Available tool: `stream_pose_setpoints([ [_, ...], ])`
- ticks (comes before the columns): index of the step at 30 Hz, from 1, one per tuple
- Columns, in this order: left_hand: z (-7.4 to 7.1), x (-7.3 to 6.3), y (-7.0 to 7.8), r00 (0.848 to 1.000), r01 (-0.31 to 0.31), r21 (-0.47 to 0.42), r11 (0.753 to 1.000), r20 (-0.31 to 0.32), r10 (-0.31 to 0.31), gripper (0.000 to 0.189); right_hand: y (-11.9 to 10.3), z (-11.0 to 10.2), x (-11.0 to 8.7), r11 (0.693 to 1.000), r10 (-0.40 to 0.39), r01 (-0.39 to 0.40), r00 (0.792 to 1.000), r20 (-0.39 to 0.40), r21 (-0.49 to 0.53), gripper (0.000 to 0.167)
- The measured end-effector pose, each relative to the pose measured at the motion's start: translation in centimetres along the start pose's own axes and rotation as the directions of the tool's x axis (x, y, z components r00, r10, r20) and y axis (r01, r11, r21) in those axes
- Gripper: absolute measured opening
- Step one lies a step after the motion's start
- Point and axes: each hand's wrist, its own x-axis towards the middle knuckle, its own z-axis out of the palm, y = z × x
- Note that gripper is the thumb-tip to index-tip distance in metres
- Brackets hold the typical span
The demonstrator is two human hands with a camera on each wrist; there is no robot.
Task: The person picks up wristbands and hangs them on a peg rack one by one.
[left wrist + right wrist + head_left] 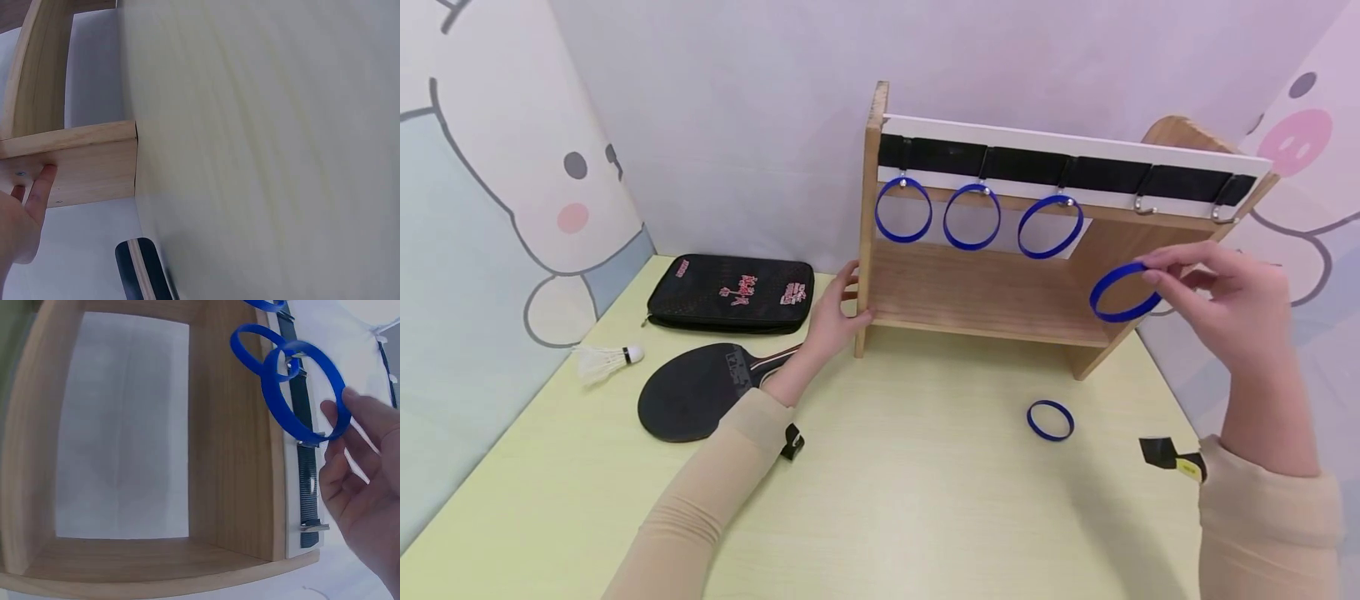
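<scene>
My right hand (1232, 296) pinches a blue ring (1105, 300) between thumb and fingers, in front of the wooden rack (977, 287). In the right wrist view, this held ring (272, 394) overlaps the row of metal hooks. Three blue rings hang from the left hooks: a left ring (877, 218), a middle ring (947, 229) and a right ring (1024, 242). The two right hooks, an inner hook (1142, 207) and an end hook (1223, 218), carry no ring. With extended fingers, my left hand (831, 321) touches the outer face of the rack's left side panel (94, 175).
Another blue ring (1051, 438) lies on the table before the rack. To the left are a black zippered case (730, 292), a black table tennis paddle (688, 396) and a shuttlecock (606, 360). Walls with cartoon prints enclose the table's back and sides.
</scene>
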Motion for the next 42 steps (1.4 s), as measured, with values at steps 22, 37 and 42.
stream_pose_setpoints([
  [22,-0.1,-0.2,-0.1,1.000,-0.012,-0.028,1.000,-0.006,0.012,0.082,0.3,0.2,4.9,0.942,0.282,-0.313,0.934,-0.219,-0.122,0.019],
  [37,-0.1,-0.2,-0.2,1.000,-0.017,-0.018,1.000,-0.007,0.017,0.081,1.1,0.9,4.0,0.940,0.260,-0.292,0.948,-0.184,-0.175,0.022],
  [42,-0.1,-0.1,-0.1,1.000,-0.016,-0.016,1.000,-0.005,0.016,0.081,0.9,0.7,3.5,0.954,0.211,-0.250,0.952,-0.221,-0.166,0.019],
])
